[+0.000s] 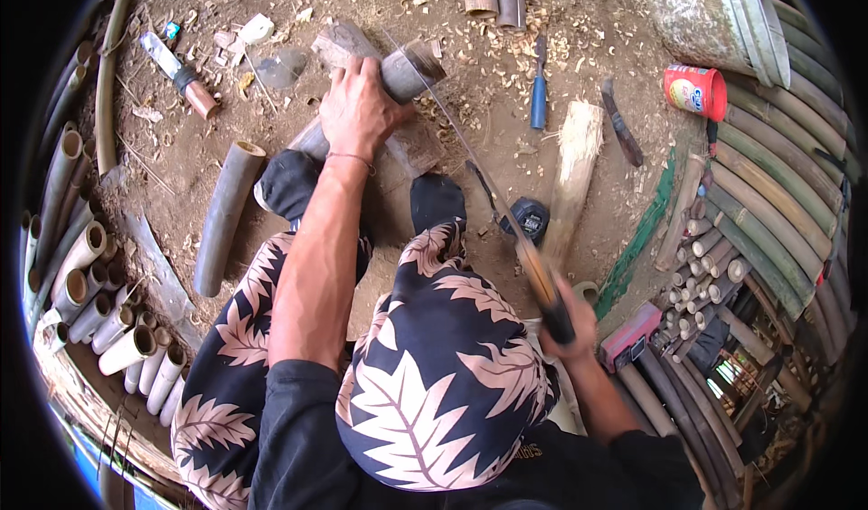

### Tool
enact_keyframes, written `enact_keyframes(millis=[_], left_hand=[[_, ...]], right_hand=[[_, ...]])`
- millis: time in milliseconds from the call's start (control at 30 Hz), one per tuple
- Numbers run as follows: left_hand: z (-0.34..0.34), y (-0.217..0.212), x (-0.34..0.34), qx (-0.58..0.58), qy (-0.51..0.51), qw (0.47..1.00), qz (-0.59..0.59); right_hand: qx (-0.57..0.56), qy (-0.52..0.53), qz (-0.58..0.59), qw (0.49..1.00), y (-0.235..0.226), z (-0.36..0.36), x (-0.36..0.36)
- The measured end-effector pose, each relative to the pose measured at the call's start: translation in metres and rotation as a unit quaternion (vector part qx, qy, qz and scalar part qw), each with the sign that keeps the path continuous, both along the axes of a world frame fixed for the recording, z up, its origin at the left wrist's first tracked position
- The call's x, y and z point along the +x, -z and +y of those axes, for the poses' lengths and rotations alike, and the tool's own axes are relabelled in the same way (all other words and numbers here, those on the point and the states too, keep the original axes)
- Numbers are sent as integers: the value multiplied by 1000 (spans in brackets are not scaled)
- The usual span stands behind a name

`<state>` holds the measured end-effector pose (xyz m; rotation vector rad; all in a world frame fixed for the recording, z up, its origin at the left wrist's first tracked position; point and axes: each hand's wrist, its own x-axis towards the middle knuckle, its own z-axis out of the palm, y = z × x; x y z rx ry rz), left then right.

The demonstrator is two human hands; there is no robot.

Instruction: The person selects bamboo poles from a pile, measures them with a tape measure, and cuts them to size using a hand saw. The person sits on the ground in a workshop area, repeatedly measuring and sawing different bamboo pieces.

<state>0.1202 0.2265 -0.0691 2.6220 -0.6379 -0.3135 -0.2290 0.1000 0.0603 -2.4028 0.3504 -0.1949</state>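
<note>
One saw (pixel 531 257) slants away from my right fingers (pixel 573 302), seemingly closed round its blurred handle (pixel 554 311); my left fingers (pixel 369 70) clamp the bamboo tube (pixel 403 76) across a wooden block (pixel 415 152) in front of my feet (pixel 438 201).

I have the left arm (pixel 316 257) stretched forward, the left hand (pixel 355 105) gripping palm-down at eleven o'clock, the right hand (pixel 578 325) clenched at four o'clock.
</note>
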Motion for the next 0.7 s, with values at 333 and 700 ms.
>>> enact_keyframes(millis=[333,700], left_hand=[[-2,0,9,12,-10,1000,18],[-4,6,12,-7,-8,1000,10]], right_hand=[[25,3,64,998,-36,0,-46],[-29,-7,-9,1000,21,0,107]])
